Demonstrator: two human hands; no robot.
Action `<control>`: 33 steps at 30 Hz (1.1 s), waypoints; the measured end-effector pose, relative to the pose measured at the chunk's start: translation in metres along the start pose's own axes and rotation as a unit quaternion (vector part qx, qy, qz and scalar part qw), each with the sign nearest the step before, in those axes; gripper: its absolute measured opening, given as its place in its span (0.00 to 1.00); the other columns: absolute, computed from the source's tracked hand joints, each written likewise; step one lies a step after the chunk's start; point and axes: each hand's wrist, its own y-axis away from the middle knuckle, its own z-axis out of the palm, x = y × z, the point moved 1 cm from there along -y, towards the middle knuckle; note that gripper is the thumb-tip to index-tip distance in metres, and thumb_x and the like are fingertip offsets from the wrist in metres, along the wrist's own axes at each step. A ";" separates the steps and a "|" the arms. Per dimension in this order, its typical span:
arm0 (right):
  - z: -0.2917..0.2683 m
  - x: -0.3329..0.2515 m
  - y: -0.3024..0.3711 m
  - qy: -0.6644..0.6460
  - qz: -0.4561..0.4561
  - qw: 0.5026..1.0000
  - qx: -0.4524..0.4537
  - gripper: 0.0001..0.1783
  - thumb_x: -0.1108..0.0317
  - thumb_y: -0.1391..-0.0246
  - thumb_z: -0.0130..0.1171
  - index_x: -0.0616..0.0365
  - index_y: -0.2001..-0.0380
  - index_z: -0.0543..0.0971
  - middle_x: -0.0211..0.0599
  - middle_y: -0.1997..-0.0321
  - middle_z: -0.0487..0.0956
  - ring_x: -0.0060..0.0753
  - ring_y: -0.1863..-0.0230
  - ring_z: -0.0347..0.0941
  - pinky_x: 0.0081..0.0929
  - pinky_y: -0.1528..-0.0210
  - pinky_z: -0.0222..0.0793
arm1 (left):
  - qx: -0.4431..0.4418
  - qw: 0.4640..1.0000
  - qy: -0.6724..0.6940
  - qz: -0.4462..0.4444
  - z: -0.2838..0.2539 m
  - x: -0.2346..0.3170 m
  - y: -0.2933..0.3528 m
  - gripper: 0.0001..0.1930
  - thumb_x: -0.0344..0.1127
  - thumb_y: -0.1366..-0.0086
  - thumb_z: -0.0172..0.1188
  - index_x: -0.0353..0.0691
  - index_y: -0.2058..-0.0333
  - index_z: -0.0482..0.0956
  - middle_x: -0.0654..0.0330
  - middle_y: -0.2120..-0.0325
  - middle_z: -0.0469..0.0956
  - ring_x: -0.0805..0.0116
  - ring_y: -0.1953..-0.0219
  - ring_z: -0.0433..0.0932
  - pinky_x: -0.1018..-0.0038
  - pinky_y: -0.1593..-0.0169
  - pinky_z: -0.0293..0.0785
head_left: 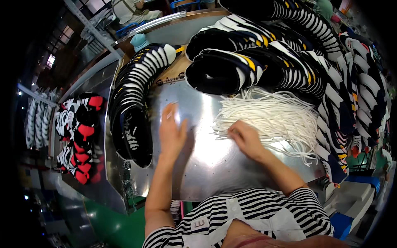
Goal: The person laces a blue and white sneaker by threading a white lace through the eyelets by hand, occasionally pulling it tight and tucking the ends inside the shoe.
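Observation:
My left hand (171, 133) hovers over the bare metal tabletop (198, 173), fingers stretched up and thumb apart, with a small pale patch near a fingertip. To its left stands a curved row of nested shoe uppers (142, 70), black, white and navy. A loose heap of white shoelaces (273, 120) lies right of the middle. At the heap's near left edge is my right hand (247, 139), its fingers curled in and pressed together. Whether a lace is between those fingertips is hidden. Beyond the laces, more shoe uppers (215, 74) with yellow accents lie nested in rows.
Further stacks of uppers (368, 95) crowd the right side. Red, black and white uppers (84, 132) sit on a lower surface at the left. A raised panel (165, 31) borders the table's far side. A grey and blue box (351, 198) stands at the lower right.

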 end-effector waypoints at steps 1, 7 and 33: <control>0.001 -0.009 0.004 -0.073 0.018 0.996 -0.045 0.04 0.73 0.44 0.58 0.58 0.65 0.77 0.36 0.67 0.77 0.29 0.69 0.72 0.25 0.66 0.67 | -0.018 0.998 0.045 0.041 0.014 0.029 -0.028 0.33 0.32 0.48 0.68 0.34 0.42 0.67 0.43 0.44 0.67 0.41 0.43 0.67 0.59 0.40 0.65; -0.029 -0.085 0.024 -0.524 0.173 0.782 -0.289 0.06 0.71 0.39 0.56 0.57 0.59 0.74 0.31 0.67 0.77 0.10 0.79 0.61 0.10 0.78 0.55 | -0.100 0.958 -0.096 0.251 0.123 0.042 -0.212 0.26 0.26 0.52 0.62 0.41 0.50 0.74 0.56 0.61 0.78 0.56 0.53 0.77 0.59 0.44 0.68; -0.072 -0.140 0.110 -0.729 0.061 0.650 -0.208 0.07 0.70 0.39 0.54 0.63 0.62 0.71 0.39 0.73 0.75 0.09 0.86 0.54 0.09 0.85 0.45 | -0.014 0.993 0.062 0.101 -0.118 0.166 0.090 0.15 0.23 0.51 0.59 0.35 0.62 0.77 0.51 0.61 0.75 0.47 0.56 0.73 0.55 0.47 0.65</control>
